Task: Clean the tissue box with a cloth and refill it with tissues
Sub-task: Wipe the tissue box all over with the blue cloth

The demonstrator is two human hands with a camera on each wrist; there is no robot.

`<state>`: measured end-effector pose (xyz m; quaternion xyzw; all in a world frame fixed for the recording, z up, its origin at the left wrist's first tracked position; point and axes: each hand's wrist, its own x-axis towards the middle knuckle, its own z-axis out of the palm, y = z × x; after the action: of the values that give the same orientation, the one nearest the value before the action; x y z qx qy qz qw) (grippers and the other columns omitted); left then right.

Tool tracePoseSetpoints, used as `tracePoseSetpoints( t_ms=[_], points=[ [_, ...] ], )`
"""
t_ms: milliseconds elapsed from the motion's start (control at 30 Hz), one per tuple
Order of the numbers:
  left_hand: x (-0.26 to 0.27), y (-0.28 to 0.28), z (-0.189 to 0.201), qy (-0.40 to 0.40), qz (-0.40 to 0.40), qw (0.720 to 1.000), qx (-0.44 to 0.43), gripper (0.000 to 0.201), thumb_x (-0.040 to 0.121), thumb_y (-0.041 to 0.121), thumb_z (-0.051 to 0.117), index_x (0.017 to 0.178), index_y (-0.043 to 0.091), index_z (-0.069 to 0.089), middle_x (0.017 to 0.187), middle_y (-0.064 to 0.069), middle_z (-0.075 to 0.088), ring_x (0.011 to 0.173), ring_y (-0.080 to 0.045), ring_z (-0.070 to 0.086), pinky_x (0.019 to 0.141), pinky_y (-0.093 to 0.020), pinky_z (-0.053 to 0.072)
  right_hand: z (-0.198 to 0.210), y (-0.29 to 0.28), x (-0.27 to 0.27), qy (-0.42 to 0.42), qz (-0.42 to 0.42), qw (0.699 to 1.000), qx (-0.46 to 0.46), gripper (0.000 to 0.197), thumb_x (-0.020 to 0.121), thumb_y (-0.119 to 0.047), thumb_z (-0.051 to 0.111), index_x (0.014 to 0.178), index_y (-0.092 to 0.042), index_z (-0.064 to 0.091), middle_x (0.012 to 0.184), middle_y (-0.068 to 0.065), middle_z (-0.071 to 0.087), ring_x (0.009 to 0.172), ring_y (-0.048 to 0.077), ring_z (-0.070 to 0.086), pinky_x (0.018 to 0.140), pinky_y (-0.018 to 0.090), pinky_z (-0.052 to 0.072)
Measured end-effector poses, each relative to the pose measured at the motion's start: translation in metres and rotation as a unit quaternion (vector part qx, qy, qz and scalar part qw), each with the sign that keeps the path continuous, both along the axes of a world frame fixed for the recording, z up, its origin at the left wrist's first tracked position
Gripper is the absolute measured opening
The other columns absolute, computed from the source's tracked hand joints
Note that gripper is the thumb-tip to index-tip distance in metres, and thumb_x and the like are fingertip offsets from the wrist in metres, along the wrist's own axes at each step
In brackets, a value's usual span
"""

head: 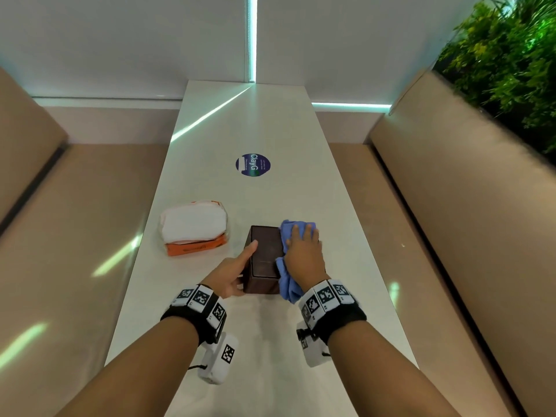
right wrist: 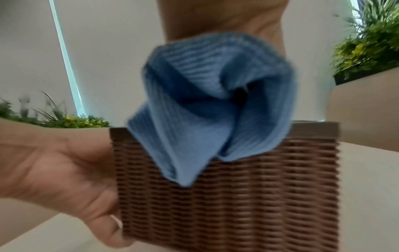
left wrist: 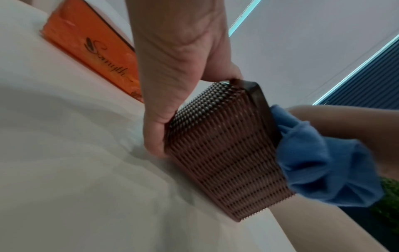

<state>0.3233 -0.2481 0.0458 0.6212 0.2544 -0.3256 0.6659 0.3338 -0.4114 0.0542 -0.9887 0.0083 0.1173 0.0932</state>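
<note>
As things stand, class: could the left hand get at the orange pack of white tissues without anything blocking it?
Probably yes, once it lets go. The left hand now grips the brown woven tissue box, and the orange pack of white tissues lies on that same side, with only bare white table between. The right hand and blue cloth are on the box's other side.

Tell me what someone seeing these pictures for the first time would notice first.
Probably the blue cloth, bright against the pale table, pressed by the right hand onto the right side of the dark woven tissue box at the table's middle. The left hand grips the box's other side. Left of the box lies an orange tissue pack, its white tissues showing.
</note>
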Motion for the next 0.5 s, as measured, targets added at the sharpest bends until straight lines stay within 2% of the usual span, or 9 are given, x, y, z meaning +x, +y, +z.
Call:
tracePoseSetpoints(
  t_ms=[67,133,167,233,333,400,500],
  points=[
    [0.000,0.001,0.001,0.001,0.003,1.000,-0.006,0.072,0.061,0.077,0.054,0.095,0.014,0.065,0.099,-0.007,0.067,0.097,-0.028,0.061,0.079,-0.038,0.050,0.001,0.004,0.001,-0.007,0.032,0.999,-0.011,0.059,0.097,-0.023,0.039,0.149,-0.007,0.016,0.155,0.023,0.014,0.143,0.039,0.010,0.116,0.044,0.017],
    [0.000,0.003,-0.001,0.002,0.010,1.000,-0.010,0.080,0.050,0.080,0.050,0.095,0.015,0.064,0.101,-0.008,0.067,0.101,-0.030,0.061,0.081,-0.041,0.051,0.007,0.008,-0.001,0.013,0.092,0.996,0.017,0.061,0.099,-0.020,0.040,0.151,-0.009,0.009,0.159,0.019,0.005,0.146,0.037,0.002,0.118,0.044,0.013],
    [0.000,0.004,0.000,0.001,0.016,1.000,-0.010,0.079,0.052,0.080,0.049,0.095,0.016,0.064,0.102,-0.008,0.067,0.102,-0.030,0.060,0.085,-0.044,0.051,0.010,0.008,-0.002,0.015,0.132,0.991,0.028,0.061,0.099,-0.018,0.040,0.151,-0.010,0.010,0.160,0.016,0.002,0.147,0.035,0.000,0.119,0.044,0.012],
    [0.002,0.004,0.001,0.003,0.031,0.999,-0.009,0.068,0.065,0.078,0.047,0.092,0.018,0.064,0.104,-0.009,0.066,0.102,-0.030,0.060,0.089,-0.047,0.051,0.012,0.007,-0.008,0.012,0.211,0.975,0.067,0.056,0.100,-0.013,0.040,0.151,-0.012,0.017,0.160,0.012,0.004,0.148,0.031,0.000,0.119,0.045,0.009],
    [0.001,0.003,0.006,0.011,0.026,0.999,-0.021,0.061,0.079,0.071,0.043,0.092,0.015,0.062,0.104,-0.012,0.066,0.093,-0.028,0.062,0.074,-0.041,0.053,0.010,0.003,-0.014,0.003,0.269,0.957,0.111,0.049,0.101,-0.013,0.038,0.148,-0.013,0.026,0.159,0.009,0.014,0.149,0.028,0.004,0.121,0.042,0.008],
    [-0.002,0.006,0.008,0.015,0.010,0.999,-0.029,0.062,0.081,0.072,0.037,0.095,0.017,0.062,0.101,-0.008,0.065,0.091,-0.023,0.060,0.069,-0.036,0.050,0.008,0.000,-0.013,-0.014,0.264,0.957,0.121,0.048,0.101,-0.013,0.038,0.148,-0.013,0.028,0.159,0.009,0.016,0.149,0.027,0.006,0.120,0.043,0.008],
    [-0.003,0.012,0.010,0.011,0.002,0.998,-0.062,0.062,0.083,0.070,0.034,0.098,0.016,0.061,0.103,-0.006,0.063,0.095,-0.020,0.058,0.074,-0.035,0.048,0.006,0.008,-0.012,-0.033,0.161,0.979,0.117,0.052,0.100,-0.014,0.037,0.150,-0.013,0.022,0.160,0.011,0.010,0.149,0.028,0.005,0.120,0.049,0.011]
  ],
)
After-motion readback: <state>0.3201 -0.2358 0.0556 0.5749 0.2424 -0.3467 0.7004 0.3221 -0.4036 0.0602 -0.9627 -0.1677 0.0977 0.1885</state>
